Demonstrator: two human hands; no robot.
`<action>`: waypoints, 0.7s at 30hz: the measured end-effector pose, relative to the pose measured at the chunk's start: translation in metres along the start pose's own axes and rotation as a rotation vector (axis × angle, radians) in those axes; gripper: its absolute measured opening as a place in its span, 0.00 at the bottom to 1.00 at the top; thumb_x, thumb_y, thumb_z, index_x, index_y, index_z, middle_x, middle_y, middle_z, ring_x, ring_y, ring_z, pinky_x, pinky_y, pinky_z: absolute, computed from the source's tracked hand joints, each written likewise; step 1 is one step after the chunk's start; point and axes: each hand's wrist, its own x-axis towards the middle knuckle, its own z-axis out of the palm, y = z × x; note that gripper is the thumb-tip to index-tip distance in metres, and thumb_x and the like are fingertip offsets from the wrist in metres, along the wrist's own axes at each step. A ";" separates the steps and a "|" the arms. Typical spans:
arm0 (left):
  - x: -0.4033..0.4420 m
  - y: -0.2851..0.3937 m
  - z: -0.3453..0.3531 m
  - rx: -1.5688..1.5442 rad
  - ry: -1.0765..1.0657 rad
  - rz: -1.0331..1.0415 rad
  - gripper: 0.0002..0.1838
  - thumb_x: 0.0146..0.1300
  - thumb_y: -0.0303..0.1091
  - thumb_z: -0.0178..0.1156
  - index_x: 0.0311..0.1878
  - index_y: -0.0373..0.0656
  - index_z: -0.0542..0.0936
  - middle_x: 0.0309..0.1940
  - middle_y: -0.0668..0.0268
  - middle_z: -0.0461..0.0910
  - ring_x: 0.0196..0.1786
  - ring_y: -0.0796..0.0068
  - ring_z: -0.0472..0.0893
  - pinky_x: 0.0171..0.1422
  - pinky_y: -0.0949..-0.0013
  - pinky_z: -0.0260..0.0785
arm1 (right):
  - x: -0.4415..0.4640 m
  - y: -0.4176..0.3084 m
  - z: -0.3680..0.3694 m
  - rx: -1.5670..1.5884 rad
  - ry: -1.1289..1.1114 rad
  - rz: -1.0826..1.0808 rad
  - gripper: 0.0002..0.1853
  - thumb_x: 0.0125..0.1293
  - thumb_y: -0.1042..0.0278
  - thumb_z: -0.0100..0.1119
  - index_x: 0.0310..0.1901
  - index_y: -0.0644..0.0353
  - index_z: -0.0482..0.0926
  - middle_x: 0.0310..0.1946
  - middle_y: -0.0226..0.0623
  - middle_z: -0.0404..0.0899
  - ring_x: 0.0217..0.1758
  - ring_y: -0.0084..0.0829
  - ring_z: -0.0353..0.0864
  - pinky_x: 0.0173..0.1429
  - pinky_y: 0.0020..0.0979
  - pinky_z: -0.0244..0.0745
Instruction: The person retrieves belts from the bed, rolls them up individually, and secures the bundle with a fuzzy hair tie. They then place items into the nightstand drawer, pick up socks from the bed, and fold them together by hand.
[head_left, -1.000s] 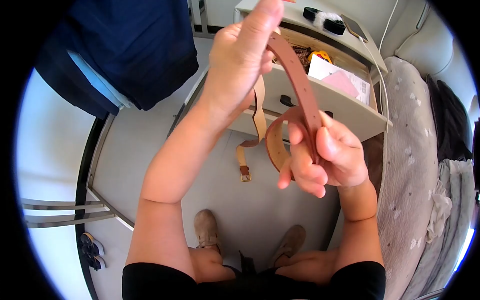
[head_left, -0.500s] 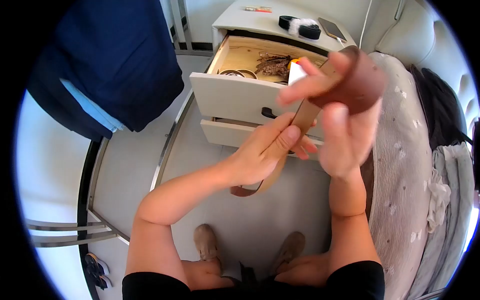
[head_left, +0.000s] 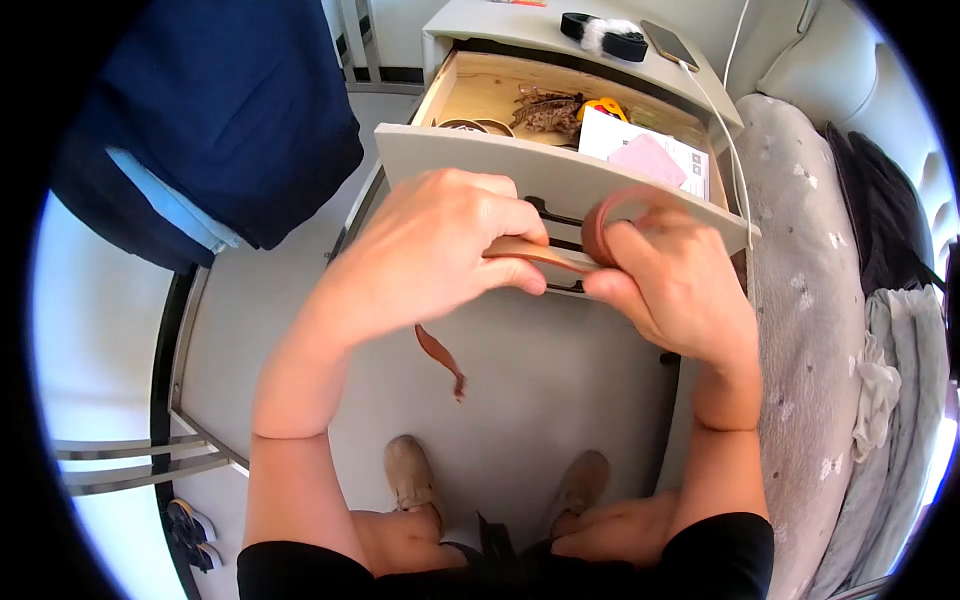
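Note:
A brown leather belt stretches between my two hands in front of the open drawer. My left hand pinches the strap between thumb and fingers, and the belt's loose tail hangs below it over the floor. The other end is wound into a small coil, which my right hand grips with the fingers curled round it. Part of the coil is hidden by those fingers. Inside the drawer lie a rolled belt, a brown patterned bundle, a yellow item, white papers and a pink square.
On the white nightstand are a black band with white fluff and a phone on a cable. A bed stands at the right. Dark clothes hang at the left, above a metal rack frame.
My left hand has turned over and risen in front of the drawer. My right hand has lowered and closed round the belt's coil, which is wound tighter. The drawer's papers now show.

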 end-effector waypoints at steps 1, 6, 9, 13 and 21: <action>0.002 0.000 -0.006 -0.087 -0.084 0.006 0.12 0.47 0.38 0.71 0.32 0.40 0.84 0.27 0.61 0.80 0.28 0.64 0.78 0.34 0.67 0.69 | -0.003 0.006 0.002 0.233 -0.070 -0.087 0.22 0.64 0.47 0.55 0.34 0.63 0.73 0.24 0.40 0.75 0.24 0.45 0.76 0.32 0.39 0.72; 0.015 -0.041 0.018 -0.770 -0.598 0.194 0.18 0.53 0.44 0.69 0.34 0.36 0.84 0.30 0.64 0.83 0.29 0.71 0.78 0.38 0.68 0.69 | -0.004 0.023 0.010 1.288 -0.430 -0.338 0.25 0.70 0.46 0.48 0.34 0.66 0.74 0.19 0.37 0.72 0.15 0.34 0.70 0.24 0.33 0.68; 0.018 -0.060 0.046 -1.176 -0.652 0.201 0.20 0.59 0.47 0.66 0.39 0.34 0.82 0.29 0.65 0.80 0.32 0.75 0.78 0.38 0.70 0.70 | -0.001 0.010 0.021 1.750 -0.328 -0.210 0.29 0.72 0.41 0.40 0.34 0.65 0.74 0.15 0.31 0.70 0.10 0.22 0.63 0.26 0.29 0.71; 0.011 -0.036 0.035 -1.352 -0.332 0.002 0.31 0.66 0.60 0.52 0.51 0.37 0.73 0.30 0.68 0.75 0.36 0.77 0.76 0.45 0.72 0.68 | 0.004 -0.006 0.019 2.126 -0.009 0.025 0.31 0.73 0.38 0.24 0.37 0.60 0.69 0.08 0.25 0.61 0.07 0.18 0.56 0.33 0.31 0.76; 0.022 -0.004 0.044 -1.232 0.239 0.041 0.30 0.72 0.55 0.42 0.61 0.37 0.69 0.47 0.65 0.77 0.44 0.78 0.75 0.53 0.74 0.68 | 0.014 -0.020 0.010 2.246 0.180 0.287 0.27 0.75 0.42 0.26 0.41 0.58 0.68 0.09 0.22 0.57 0.10 0.17 0.55 0.39 0.29 0.75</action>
